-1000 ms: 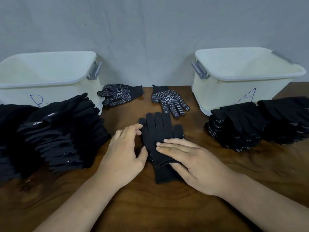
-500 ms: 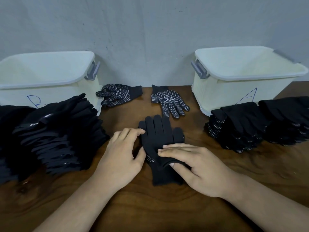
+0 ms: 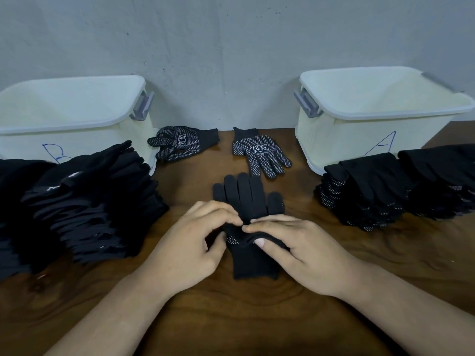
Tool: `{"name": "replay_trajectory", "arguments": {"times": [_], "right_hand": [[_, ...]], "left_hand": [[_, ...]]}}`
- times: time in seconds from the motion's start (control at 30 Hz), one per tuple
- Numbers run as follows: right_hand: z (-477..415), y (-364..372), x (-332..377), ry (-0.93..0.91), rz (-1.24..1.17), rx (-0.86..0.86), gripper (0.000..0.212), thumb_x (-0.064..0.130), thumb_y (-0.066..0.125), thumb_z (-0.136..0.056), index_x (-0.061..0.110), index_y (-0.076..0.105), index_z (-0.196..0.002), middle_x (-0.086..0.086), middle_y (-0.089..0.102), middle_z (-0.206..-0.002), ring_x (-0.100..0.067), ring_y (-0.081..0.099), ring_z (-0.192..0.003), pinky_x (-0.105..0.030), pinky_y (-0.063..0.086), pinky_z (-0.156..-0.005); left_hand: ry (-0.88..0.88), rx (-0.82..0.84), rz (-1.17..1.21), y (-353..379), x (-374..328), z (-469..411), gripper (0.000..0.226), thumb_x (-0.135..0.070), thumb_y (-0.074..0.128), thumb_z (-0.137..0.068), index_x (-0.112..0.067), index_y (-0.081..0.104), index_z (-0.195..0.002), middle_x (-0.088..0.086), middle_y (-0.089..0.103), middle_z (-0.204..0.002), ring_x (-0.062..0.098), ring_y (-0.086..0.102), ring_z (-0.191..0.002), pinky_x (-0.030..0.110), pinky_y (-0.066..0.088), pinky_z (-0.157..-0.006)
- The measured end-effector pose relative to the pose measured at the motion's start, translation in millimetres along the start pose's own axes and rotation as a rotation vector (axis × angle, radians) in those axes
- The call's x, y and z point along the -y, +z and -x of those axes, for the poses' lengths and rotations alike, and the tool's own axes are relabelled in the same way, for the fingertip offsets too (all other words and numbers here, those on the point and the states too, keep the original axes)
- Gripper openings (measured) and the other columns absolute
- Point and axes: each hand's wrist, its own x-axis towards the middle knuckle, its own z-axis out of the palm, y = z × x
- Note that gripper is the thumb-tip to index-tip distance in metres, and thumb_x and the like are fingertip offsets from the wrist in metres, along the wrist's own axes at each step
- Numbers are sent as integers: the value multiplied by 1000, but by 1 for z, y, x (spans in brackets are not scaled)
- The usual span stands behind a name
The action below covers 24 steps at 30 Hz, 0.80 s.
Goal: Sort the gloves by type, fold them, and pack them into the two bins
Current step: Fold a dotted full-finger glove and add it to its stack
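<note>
A black glove pair (image 3: 245,196) lies stacked on the wooden table (image 3: 231,317), fingers pointing away, white grip dots showing at its left edge. My left hand (image 3: 190,242) and my right hand (image 3: 295,242) meet over its palm. Each pinches the top layer between thumb and fingers, and the fabric bulges up there. Two dotted gloves lie beyond, one (image 3: 182,143) by the bin marked B (image 3: 77,124), the other (image 3: 262,154) in the middle. The bin marked A (image 3: 359,116) stands at the back right.
A tall pile of black gloves (image 3: 84,211) fills the left side of the table in front of bin B. Two piles of dotted black gloves, one (image 3: 365,196) nearer the middle and one (image 3: 442,181) beyond it, sit in front of bin A. A grey wall rises behind.
My right hand lay flat on the glove pair and my left hand rested at its left edge. Both have moved together over the palm, and their fingers have curled and pinched the fabric.
</note>
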Motion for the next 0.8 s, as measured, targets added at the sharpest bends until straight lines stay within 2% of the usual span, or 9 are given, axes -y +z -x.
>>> {"name": "replay_trajectory", "arguments": {"times": [0.07, 0.23, 0.37, 0.4, 0.47, 0.53, 0.63, 0.7, 0.8], "right_hand": [[0, -1, 1, 16, -29, -8, 41, 49, 41, -113, 38, 60, -147, 22, 63, -141, 8, 49, -138, -29, 45, -114], [0, -1, 2, -40, 1, -36, 43, 51, 46, -111, 34, 62, -147, 21, 66, -140, 8, 50, -138, -29, 45, -115], [5, -4, 2, -49, -50, -37, 57, 65, 61, -99, 30, 66, -144, 18, 67, -140, 5, 51, -138, -31, 48, -113], [5, -4, 2, -62, -60, -43, 57, 64, 62, -99, 28, 67, -143, 16, 68, -139, 4, 52, -138, -31, 48, -113], [4, -4, 1, -78, -85, -111, 43, 51, 60, -105, 23, 73, -135, 15, 71, -133, 3, 58, -132, -30, 51, -110], [1, -2, -3, -64, -60, -207, 28, 36, 63, -107, 22, 76, -128, 16, 73, -127, 2, 63, -125, -30, 53, -105], [-1, 2, -11, -55, 17, -236, 22, 24, 72, -102, 24, 77, -123, 17, 73, -124, -2, 63, -121, -32, 54, -101], [0, 3, -14, -38, 10, -246, 22, 20, 75, -99, 25, 78, -121, 17, 72, -122, -3, 64, -119, -32, 54, -100], [-1, -1, -17, 28, -87, -321, 26, 9, 75, -97, 24, 78, -118, 18, 73, -120, -7, 66, -119, -34, 54, -102]], "left_hand": [[-11, 2, 19, 2, 2, 0, 30, -8, 70, -96, -34, 73, -111, -26, 65, -119, 9, 60, -121, 33, 56, -89], [-51, -9, 49, 1, 5, 0, 26, -7, 76, -90, -32, 77, -98, -27, 69, -118, 5, 63, -120, 28, 50, -100], [-109, 30, 104, -4, 0, 1, 35, -4, 73, -88, -38, 79, -92, -30, 67, -124, 7, 60, -126, 25, 56, -82], [-117, 31, 121, -5, -1, 2, 37, -2, 71, -88, -38, 79, -90, -30, 67, -124, 6, 59, -128, 25, 55, -83], [-125, 22, 135, -6, -3, 3, 39, 0, 68, -89, -38, 80, -85, -30, 69, -123, 3, 57, -131, 24, 54, -87], [-128, 18, 122, -4, -7, 4, 32, -8, 69, -91, -38, 77, -81, -30, 68, -124, -1, 54, -133, 20, 50, -84], [-102, 12, 24, 4, -16, 5, 15, -43, 67, -94, -38, 64, -80, -30, 64, -126, -2, 50, -133, 19, 43, -94], [-49, 0, -64, 10, -20, 7, 18, -55, 63, -94, -38, 61, -88, -27, 60, -127, 1, 49, -131, 27, 44, -103], [76, -30, -136, 10, -26, 7, 15, -47, 64, -98, -34, 68, -105, -22, 58, -126, 5, 50, -128, 35, 48, -103]]}}
